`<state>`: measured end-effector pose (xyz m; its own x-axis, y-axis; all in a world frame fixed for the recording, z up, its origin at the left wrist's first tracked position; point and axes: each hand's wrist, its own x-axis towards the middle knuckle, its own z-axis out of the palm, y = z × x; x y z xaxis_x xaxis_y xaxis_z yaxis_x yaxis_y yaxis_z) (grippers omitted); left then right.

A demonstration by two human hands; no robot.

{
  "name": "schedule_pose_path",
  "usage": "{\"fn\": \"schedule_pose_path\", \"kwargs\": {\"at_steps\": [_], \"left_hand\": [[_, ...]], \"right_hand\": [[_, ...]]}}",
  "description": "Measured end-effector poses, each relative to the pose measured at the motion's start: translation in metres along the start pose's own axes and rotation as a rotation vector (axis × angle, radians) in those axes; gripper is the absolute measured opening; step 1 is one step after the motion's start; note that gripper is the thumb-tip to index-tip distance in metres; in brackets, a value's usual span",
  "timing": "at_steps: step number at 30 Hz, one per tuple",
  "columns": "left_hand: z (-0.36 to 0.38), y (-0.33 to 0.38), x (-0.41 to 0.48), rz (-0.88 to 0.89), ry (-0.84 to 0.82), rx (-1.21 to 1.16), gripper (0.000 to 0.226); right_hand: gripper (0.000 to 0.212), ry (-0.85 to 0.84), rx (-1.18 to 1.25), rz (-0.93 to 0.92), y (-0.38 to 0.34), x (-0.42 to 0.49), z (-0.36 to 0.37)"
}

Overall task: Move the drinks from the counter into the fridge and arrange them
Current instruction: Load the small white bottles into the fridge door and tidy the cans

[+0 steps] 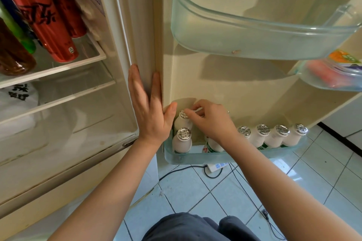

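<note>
Small white plastic bottles [274, 137] with crinkled silver foil caps stand in the clear bottom door bin [231, 156]; their green-and-red labels are too small to read. At the bin's left end, the right hand [211, 121] curls its fingertips around the cap of the rear bottle [182, 123]. Just above-left of the bin, the left hand [148, 107] lies flat, fingers straight, on the fridge edge. Far up-left of the bin, a tall red can [45, 23] reads "可乐".

Light: bright, even, from above me | shadows: door shelf [254, 31] drops a soft one on the door [235, 84] beneath | glare: sheen on floor tiles [313, 182] | edges: my wide-angle view bows, cans [39, 19] slightly smeared
</note>
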<state>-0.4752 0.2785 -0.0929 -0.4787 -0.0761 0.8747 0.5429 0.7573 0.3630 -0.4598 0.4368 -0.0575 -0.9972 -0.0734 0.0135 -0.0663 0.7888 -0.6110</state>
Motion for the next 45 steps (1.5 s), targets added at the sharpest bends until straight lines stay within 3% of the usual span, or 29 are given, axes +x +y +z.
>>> {"fn": "schedule_pose_path", "kwargs": {"at_steps": [4,11,18,22,33,41,45], "left_hand": [[-0.001,0.000,0.001,0.006,-0.005,-0.010,0.063],[0.000,0.001,0.000,0.008,-0.001,-0.023,0.064],[0.000,0.001,0.000,0.007,0.000,-0.035,0.064],[0.000,0.001,0.000,0.006,-0.005,-0.041,0.064],[-0.001,0.002,-0.001,-0.002,-0.006,-0.025,0.064],[-0.002,0.001,-0.001,-0.004,-0.008,-0.009,0.064],[-0.002,0.001,-0.001,0.000,-0.009,-0.009,0.064]], "right_hand": [[0.024,0.063,0.015,0.013,0.007,-0.015,-0.025],[0.023,0.119,-0.384,-0.099,0.033,-0.037,-0.045],[0.039,-0.118,-0.625,-0.105,0.041,-0.037,-0.036],[0.031,-0.119,-0.579,-0.135,0.040,-0.033,-0.032],[0.032,-0.176,-0.437,-0.311,0.031,-0.030,-0.017],[0.039,-0.165,-0.418,-0.279,0.034,-0.033,-0.015],[0.032,-0.044,-0.157,-0.178,0.032,-0.032,-0.028]]}}
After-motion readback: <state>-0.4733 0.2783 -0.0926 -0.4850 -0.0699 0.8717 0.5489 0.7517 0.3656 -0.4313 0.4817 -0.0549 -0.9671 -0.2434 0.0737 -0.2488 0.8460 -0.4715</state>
